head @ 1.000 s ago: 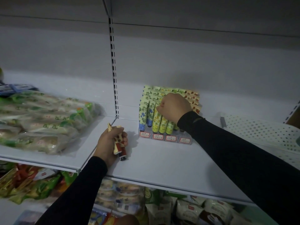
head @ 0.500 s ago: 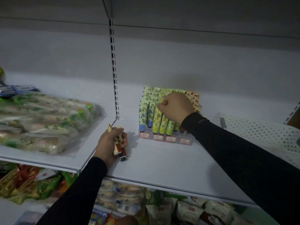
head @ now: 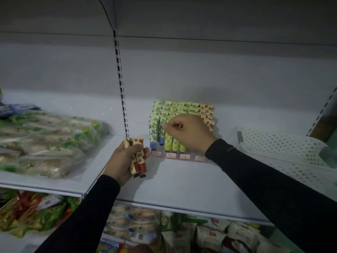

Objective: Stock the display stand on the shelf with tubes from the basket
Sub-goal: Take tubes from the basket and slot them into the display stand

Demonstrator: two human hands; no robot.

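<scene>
Compared with the earlier frames, the right hand point(head: 189, 133) has slid slightly down the front of the display stand point(head: 179, 156), and the left hand point(head: 124, 159) now shows two tubes where one showed before.

Nearest the camera, below the shelf point(head: 182, 181), the lower level carries packaged goods point(head: 135, 223) in green, red and white wrappers.

Left hand: placed just left of the display stand, low over the shelf surface. Its fingers are curled round two spotted tubes point(head: 137, 159), cream with red-brown marks, dark red toward the caps, with the caps pointing toward the camera.

Right hand: placed against the front rows of the display stand, fingers curled into a fist. The fingertips are pressed in among the tube tops; whether they pinch a tube cannot be told.

Display stand: stands on the shelf, close to the back wall. Tubes stand upright in it in stepped rows: blue-patterned tubes point(head: 153, 133) at its left, yellow-green tubes point(head: 172, 143) in its middle, orange-spotted tubes point(head: 207, 114) at its right rear. Red-bordered price labels point(head: 184, 156) run along its front edge.

Right of the display stand, well apart, lies a white perforated basket point(head: 284, 148). Left of the display stand, beyond the slotted upright point(head: 121, 84), bagged green-and-white goods point(head: 45, 143) lie on the neighbouring shelf.
</scene>
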